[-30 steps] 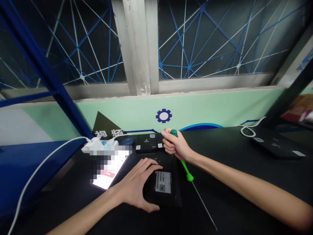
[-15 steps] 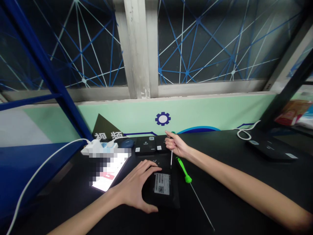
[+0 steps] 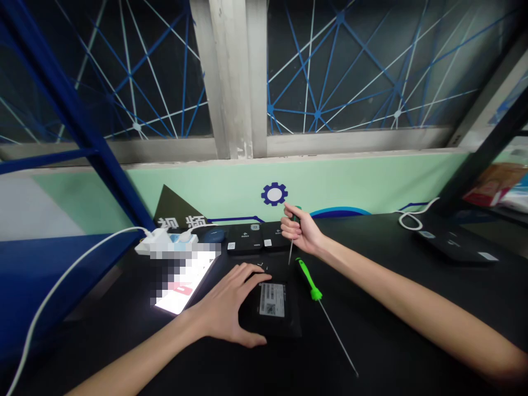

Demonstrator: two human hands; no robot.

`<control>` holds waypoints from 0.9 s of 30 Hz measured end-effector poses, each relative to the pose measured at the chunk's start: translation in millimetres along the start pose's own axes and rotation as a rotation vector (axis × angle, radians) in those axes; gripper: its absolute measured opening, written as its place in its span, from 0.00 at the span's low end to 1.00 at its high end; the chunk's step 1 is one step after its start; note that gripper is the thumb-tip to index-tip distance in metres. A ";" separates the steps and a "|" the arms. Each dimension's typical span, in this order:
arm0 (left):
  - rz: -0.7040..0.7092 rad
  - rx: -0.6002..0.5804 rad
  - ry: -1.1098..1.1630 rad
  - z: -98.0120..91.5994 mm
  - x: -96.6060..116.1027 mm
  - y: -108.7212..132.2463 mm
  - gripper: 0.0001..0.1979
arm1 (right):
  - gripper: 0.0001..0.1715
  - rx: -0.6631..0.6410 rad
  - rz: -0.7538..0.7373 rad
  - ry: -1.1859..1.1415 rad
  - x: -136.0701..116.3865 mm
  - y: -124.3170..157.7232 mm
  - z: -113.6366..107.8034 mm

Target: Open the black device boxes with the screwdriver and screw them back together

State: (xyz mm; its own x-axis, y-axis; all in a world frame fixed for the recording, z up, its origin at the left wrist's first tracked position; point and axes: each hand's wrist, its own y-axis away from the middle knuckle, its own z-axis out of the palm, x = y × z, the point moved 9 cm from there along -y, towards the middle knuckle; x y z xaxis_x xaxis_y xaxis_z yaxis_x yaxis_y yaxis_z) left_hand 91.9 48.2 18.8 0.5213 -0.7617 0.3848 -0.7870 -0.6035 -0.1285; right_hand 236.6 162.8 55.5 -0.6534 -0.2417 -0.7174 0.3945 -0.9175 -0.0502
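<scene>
A flat black box (image 3: 293,324) with a white printed label (image 3: 272,300) lies in front of me. My left hand (image 3: 231,302) spans its left side, thumb at the near edge and fingers at the far edge, keeping hold of it. My right hand (image 3: 303,230) is closed around the dark green handle of a screwdriver (image 3: 291,252). The shaft points down, its tip apart from the box, above and beyond the far right corner. A second screwdriver with a bright green handle (image 3: 308,279) lies to the right of the box, untouched.
Two black boxes (image 3: 245,240) stand at the back by the wall. At left are a lit phone (image 3: 187,283), a white power strip (image 3: 165,243) with a cable, and a dark blue rounded object (image 3: 214,235). Another black device (image 3: 456,247) and white cable (image 3: 410,221) are far right.
My right hand has lifted the screwdriver up and slightly away from the box's far right corner. My left hand keeps its place on the box. The view has tilted slightly.
</scene>
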 end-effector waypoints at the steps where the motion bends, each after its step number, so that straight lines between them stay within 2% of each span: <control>1: -0.002 -0.004 -0.008 0.5 0.0 0.1 0.50 | 0.21 0.000 -0.005 0.005 -0.2 0.7 1.0; 9: -0.024 -0.024 -0.030 1.1 -0.2 0.6 0.50 | 0.22 0.016 0.006 0.042 8.4 3.5 2.8; 15: -0.006 0.006 -0.023 -1.1 0.9 0.7 0.50 | 0.22 0.032 -0.005 0.081 7.3 1.9 -0.7; 27: -0.033 -0.029 -0.037 1.5 -0.2 0.8 0.50 | 0.28 0.167 -0.167 0.221 -3.0 11.5 12.0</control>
State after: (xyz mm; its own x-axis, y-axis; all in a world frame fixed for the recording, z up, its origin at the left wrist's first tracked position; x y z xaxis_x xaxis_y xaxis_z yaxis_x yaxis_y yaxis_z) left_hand 91.6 47.5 17.2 0.5585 -0.7500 0.3544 -0.7781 -0.6218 -0.0894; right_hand 235.3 149.2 65.3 -0.5372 -0.0256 -0.8430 0.1699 -0.9823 -0.0784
